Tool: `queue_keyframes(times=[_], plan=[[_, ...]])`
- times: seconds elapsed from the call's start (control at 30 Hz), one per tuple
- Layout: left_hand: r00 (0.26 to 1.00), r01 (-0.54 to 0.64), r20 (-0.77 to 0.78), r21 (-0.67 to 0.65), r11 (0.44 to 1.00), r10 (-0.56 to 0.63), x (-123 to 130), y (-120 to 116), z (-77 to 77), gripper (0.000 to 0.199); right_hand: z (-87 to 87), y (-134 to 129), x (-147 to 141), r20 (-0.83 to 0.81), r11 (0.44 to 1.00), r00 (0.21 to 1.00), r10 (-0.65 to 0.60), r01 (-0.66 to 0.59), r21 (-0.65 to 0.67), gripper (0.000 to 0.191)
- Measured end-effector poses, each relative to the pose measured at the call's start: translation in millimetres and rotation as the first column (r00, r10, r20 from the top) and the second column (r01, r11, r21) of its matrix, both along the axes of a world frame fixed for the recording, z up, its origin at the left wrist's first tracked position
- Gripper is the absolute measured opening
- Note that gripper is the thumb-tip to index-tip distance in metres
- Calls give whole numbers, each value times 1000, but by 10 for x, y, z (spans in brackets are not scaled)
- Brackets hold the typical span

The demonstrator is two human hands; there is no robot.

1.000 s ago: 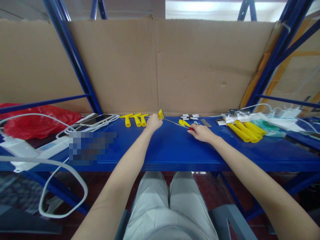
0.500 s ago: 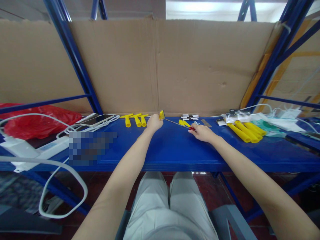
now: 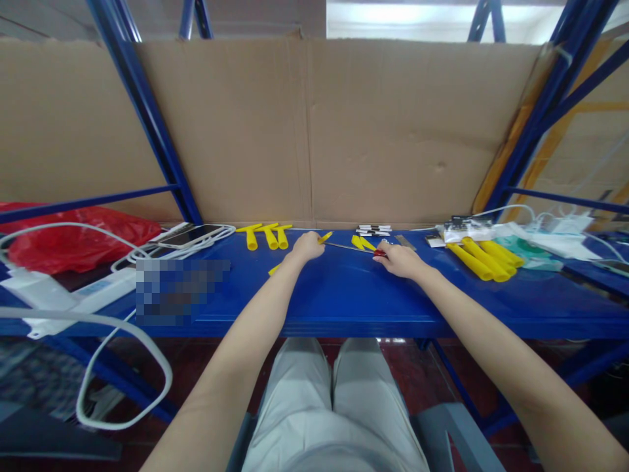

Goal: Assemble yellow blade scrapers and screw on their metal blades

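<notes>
Centre: left hand (image 3: 308,246) clamped on a yellow piece (image 3: 325,237), right hand (image 3: 399,260) on a red-handled, slim metal tool (image 3: 350,246). Right: smooth yellow tubes (image 3: 470,262) beside a packet (image 3: 466,229), print illegible.

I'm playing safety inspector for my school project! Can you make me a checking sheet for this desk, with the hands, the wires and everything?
Surface: blue tabletop; a blurred patch hides some of the left side.
Things in use: small yellow piece and red-handled tool with a thin shaft pointing toward it; contact unclear.
Clutter: red plastic bag on the left, yellow tubes on the right.
Hands: left hand grips the yellow piece; right hand grips the tool handle.
Robot grip: nothing seen.
Cables: white cable loops at left front.
Surroundings: cardboard behind, blue metal frame.
</notes>
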State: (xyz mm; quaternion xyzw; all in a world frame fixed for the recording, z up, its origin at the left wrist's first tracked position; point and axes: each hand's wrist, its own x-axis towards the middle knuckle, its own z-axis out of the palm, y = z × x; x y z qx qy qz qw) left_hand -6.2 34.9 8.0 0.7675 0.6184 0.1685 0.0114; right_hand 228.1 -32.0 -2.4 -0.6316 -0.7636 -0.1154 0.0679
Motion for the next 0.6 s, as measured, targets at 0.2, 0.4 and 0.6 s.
queue_keyframes(times=[0.2,0.4,0.6], plan=[[995,70,-73,-64,996,-74,-1,33,-70,35,-3,-5,-13,49,1000,999,-8,9,-23,32],[992,87,-81,-78,993,-93,9,52,-134,40,-11,5,-10,72,999,997,-16,18,-26,35],[993,76,-85,-84,994,-83,36,24,-136,40,-20,16,-4,77,1000,997,-17,19,-23,34]])
